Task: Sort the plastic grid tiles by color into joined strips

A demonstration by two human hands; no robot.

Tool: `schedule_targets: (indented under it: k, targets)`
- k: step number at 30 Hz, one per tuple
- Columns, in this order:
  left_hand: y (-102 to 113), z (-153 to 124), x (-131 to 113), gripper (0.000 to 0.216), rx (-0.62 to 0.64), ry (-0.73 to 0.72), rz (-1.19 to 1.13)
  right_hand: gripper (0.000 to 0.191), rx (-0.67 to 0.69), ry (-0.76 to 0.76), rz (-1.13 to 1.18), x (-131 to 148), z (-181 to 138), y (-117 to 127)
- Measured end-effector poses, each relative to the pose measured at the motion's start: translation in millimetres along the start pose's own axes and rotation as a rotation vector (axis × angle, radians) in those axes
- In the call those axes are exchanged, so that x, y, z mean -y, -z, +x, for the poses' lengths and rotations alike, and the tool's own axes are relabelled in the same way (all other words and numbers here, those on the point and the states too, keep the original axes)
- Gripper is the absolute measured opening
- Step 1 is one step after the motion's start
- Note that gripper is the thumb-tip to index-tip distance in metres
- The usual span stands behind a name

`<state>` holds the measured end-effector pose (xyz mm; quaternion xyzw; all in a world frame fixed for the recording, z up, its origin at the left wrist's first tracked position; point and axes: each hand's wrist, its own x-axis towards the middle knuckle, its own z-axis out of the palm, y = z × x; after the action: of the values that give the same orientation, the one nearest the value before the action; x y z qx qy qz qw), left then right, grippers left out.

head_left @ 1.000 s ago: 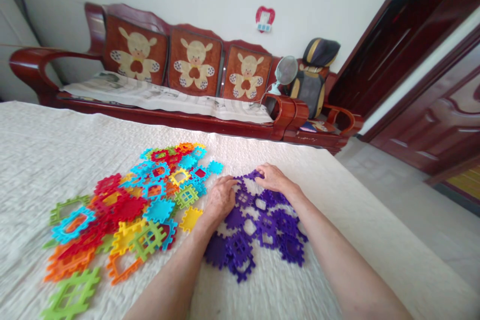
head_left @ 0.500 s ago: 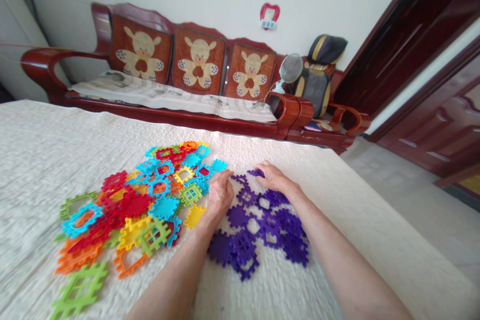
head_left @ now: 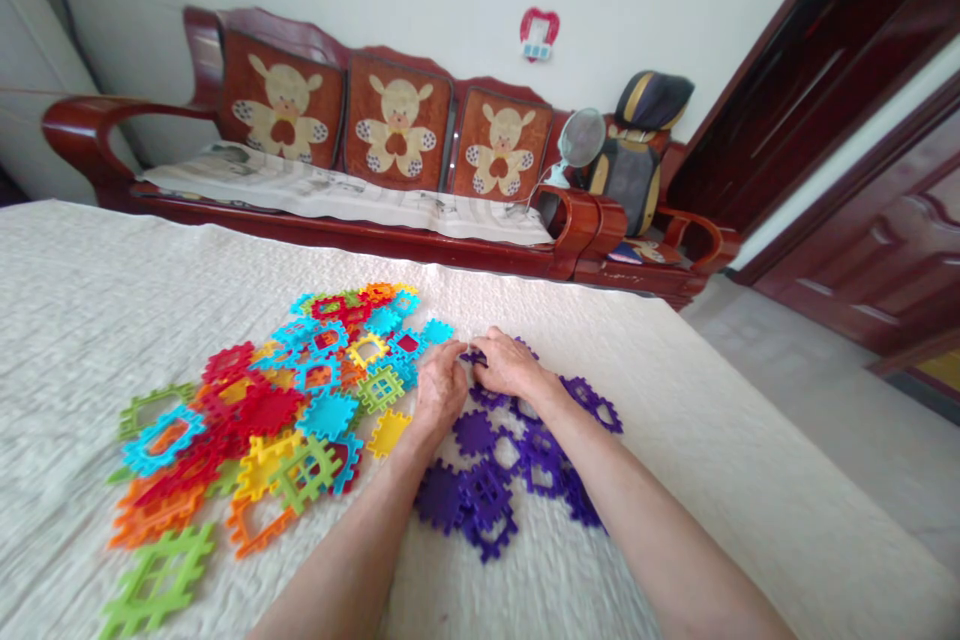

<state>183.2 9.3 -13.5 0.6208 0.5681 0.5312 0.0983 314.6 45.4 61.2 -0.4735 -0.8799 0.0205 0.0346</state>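
Observation:
Flat purple interlocking plastic tiles (head_left: pixel 487 490) lie joined in a patch on the cream quilted bedspread (head_left: pixel 712 460). My left hand (head_left: pixel 441 385) rests palm down at the patch's far left edge, fingers curled onto a purple tile. My right hand (head_left: pixel 504 366) sits right beside it, fingers bent and pressing on the same far tiles; the two hands touch. A single purple tile (head_left: pixel 592 400) pokes out to the right of my right wrist. What the fingertips grip is hidden under the hands.
A heap of loose tiles in red, orange, yellow, green and blue (head_left: pixel 270 410) spreads to the left. Behind the bed stands a red wooden bench (head_left: pixel 360 220) with bear cushions, a small fan (head_left: pixel 577 145) and a bag. Dark wooden doors stand at the right.
My right hand has slid left across the purple tiles until it meets my left hand, uncovering a tile at the right. The left hand has hardly moved.

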Motion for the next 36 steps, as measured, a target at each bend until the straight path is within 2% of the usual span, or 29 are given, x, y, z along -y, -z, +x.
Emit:
schedule_targets:
  k: [2,5,9,13,18,24,30,36]
  targets:
    - [0.6,0.3,-0.2,0.039,-0.006,0.015,-0.01,0.017,-0.038,-0.005,0.028,1.5,3.6,0.7]
    - [0.2,0.6,3.0,0.04,-0.044,0.059,-0.028,0.013,-0.176,-0.029,0.124,1.0,8.0,4.2]
    - [-1.4,0.8,9.2,0.042,-0.111,0.16,-0.063,0.018,-0.311,-0.018,0.284,-0.9,11.7,2.7]
    - [-0.7,1.8,7.6,0.041,-0.07,0.218,-0.071,0.029,-0.365,0.083,0.408,-0.2,11.1,-8.8]
    - [1.4,2.8,1.4,0.042,-0.044,0.253,-0.074,0.033,-0.388,0.05,0.416,-6.0,5.8,-16.2]
    - [0.7,2.2,4.4,0.04,-0.061,0.19,-0.072,0.017,-0.293,0.102,0.295,-26.2,-1.4,-4.3]
    - [4.1,3.0,-0.6,0.04,-0.015,0.228,-0.054,0.026,-0.091,0.216,0.119,-35.4,-2.2,7.4]
    - [7.1,4.5,-5.9,0.04,0.007,0.258,-0.075,0.029,-0.008,0.275,0.001,-32.7,-4.3,2.6]
